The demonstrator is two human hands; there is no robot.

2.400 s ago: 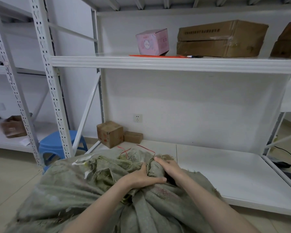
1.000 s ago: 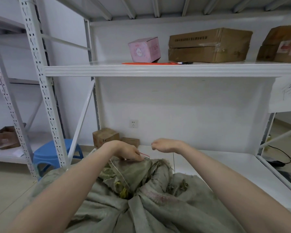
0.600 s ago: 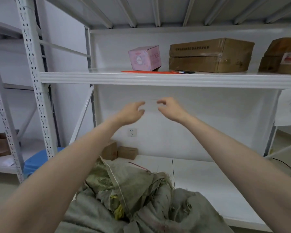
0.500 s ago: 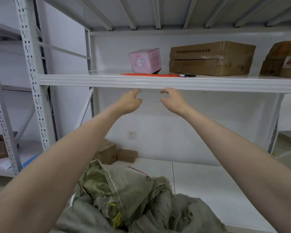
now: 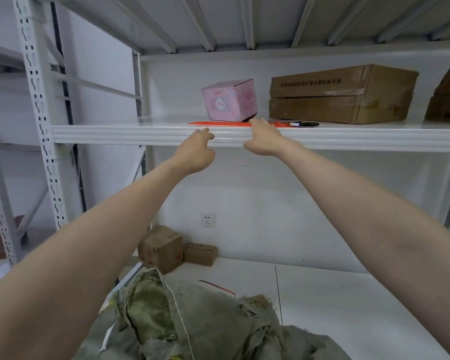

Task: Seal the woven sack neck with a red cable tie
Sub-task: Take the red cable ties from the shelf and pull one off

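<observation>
Two bare arms are reaching over the woven sack (image 5: pixel 205 326) slumping at the bottom. The left hand (image 5: pixel 195 152) is hovering loosely curled, holding nothing, at the shelf edge (image 5: pixel 114 135). The right hand (image 5: pixel 264 140) is touching the red cable ties (image 5: pixel 218 123) lying on the shelf before a pink box (image 5: pixel 229 100); whether it is pinching one is unclear.

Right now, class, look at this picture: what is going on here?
A person reaches up with both bare hands to a shelf. The right hand is at the red ties lying on it. The left hand is at the shelf edge, holding nothing. The sack sits below, untouched.
</observation>
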